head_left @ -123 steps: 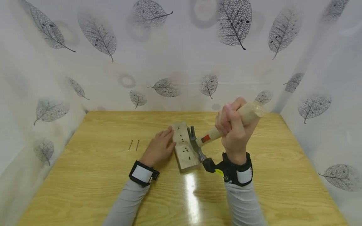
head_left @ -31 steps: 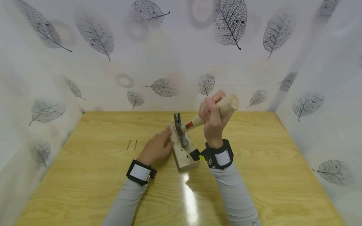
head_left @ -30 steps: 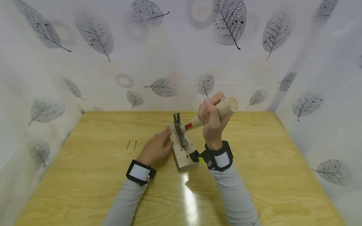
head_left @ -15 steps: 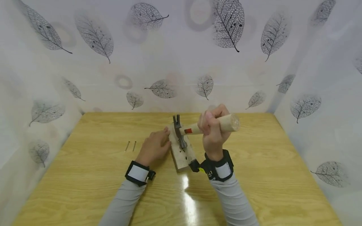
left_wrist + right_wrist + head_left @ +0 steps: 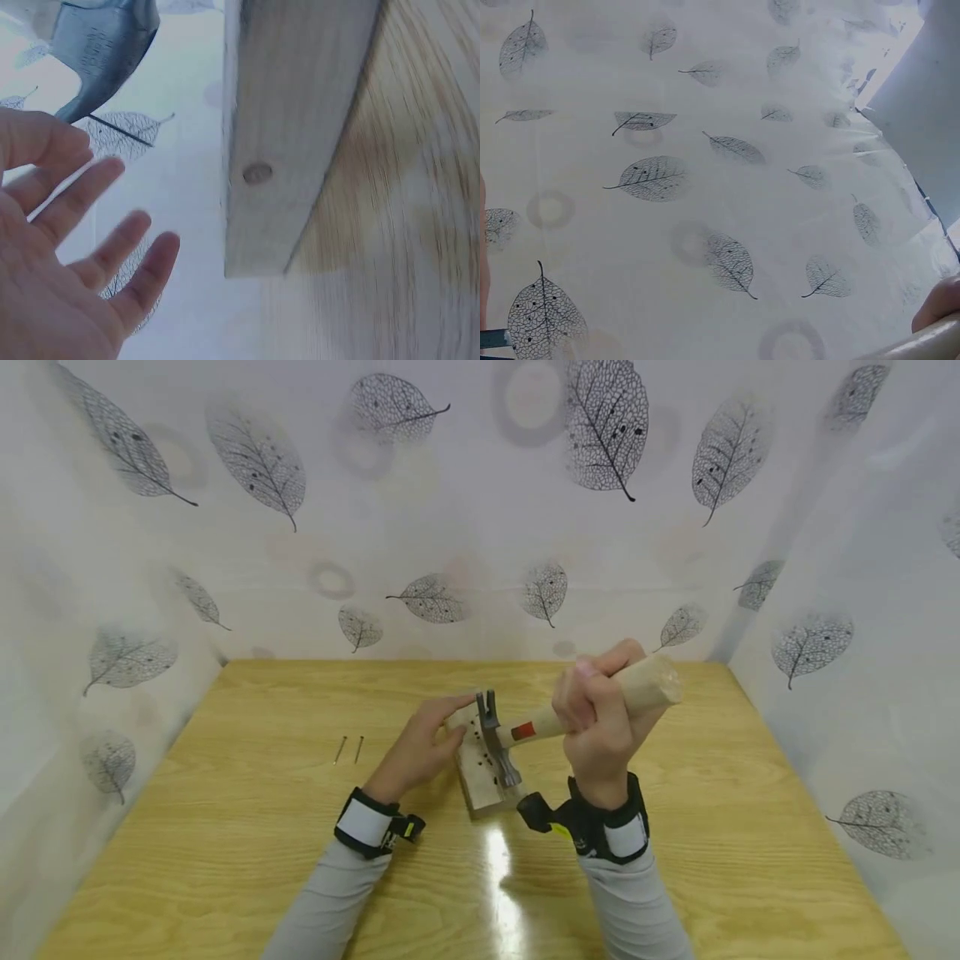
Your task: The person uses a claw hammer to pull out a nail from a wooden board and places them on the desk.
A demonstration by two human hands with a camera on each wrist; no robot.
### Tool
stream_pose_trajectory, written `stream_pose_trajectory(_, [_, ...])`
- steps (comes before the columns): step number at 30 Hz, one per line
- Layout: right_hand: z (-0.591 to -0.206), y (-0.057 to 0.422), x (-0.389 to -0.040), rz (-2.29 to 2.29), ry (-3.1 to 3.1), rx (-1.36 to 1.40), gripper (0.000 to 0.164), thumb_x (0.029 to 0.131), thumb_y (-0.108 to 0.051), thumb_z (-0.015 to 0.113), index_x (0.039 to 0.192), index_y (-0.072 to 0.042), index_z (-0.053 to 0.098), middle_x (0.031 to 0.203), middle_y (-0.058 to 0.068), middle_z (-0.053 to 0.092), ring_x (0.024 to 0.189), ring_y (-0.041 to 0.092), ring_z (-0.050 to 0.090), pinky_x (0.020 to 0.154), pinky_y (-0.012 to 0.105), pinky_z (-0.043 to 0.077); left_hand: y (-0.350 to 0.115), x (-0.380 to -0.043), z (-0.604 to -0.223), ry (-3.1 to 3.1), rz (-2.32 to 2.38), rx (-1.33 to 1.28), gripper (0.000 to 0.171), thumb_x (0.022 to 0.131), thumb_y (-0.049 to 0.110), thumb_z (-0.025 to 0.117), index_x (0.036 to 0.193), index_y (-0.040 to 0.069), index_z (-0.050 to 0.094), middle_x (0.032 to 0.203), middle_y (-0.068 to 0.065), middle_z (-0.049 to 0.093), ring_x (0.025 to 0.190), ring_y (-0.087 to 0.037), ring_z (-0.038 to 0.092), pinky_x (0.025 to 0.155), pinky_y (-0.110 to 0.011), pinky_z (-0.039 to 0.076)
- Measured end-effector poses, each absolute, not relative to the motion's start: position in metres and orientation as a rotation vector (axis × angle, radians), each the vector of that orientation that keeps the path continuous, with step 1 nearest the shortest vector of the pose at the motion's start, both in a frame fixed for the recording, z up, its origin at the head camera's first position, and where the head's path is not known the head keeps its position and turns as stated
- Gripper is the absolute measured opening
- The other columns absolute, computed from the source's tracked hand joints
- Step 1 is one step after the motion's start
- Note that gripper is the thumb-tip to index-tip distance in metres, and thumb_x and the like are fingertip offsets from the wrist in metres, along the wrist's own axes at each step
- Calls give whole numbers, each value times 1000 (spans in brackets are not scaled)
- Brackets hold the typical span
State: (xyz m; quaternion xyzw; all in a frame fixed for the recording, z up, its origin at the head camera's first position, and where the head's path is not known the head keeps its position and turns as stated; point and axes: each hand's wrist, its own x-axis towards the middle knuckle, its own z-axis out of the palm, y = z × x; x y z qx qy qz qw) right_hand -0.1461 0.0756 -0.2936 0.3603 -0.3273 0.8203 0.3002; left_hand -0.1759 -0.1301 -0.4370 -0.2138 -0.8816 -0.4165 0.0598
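Note:
My right hand (image 5: 603, 722) grips a claw hammer by its thick pale handle (image 5: 547, 722). The hammer's metal head (image 5: 495, 747) is over a wooden block (image 5: 480, 777), claw pointing away from me. Several dark holes show in the block's top. My left hand (image 5: 416, 743) reaches over the block's far left part, index fingertip right at the claw. In the left wrist view its other fingers (image 5: 142, 285) are spread and relaxed. A thin dark nail (image 5: 120, 131) sticks out beside the claw tip and these fingertips. The right wrist view mostly shows curtain, with handle (image 5: 922, 345) at the corner.
Two loose nails (image 5: 340, 750) lie side by side on the wooden table (image 5: 247, 827), left of my left hand. A leaf-patterned white curtain (image 5: 480, 527) encloses the table's back and sides. Black camera straps (image 5: 367, 822) sit on both wrists.
The hammer has come off the block's middle, moving right and toward me over the last half second. My left hand has left the block's side and extended its index finger to the claw.

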Motion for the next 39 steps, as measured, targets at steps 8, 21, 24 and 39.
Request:
stream_pose_trajectory(8, [-281,88,-129,2277,-865,1005,23,86,16,39,69,1,37,46,-2,21,35,6,21,32,17,20,-124,-168,-429,-2695,-1329,-771,25,98,11,66,122,11,72,126,-5,71,122,-25,63,103,-46,51])
stream_pose_trajectory(21, [-276,93,-124,2317,-975,989,22,84,15,37,70,-1,40,44,-1,23,33,7,23,30,19,21,-122,-168,-427,-2711,-1320,-884,6,92,13,74,95,16,78,101,3,77,107,-20,70,99,-43,54])
stream_pose_trajectory(24, [-276,93,-123,2332,-989,982,22,84,15,38,70,-1,40,43,-2,24,32,7,23,29,19,21,-122,-167,-427,-2714,-1303,-888,5,91,13,76,93,16,79,98,4,77,104,-20,70,97,-43,55])
stream_pose_trajectory(39, [-275,91,-122,2347,-1058,973,24,83,15,38,67,-2,37,42,-2,25,31,7,22,27,19,20,-141,-168,-416,-2632,-1238,-734,10,93,20,74,102,18,79,102,6,77,101,-14,71,97,-41,55])
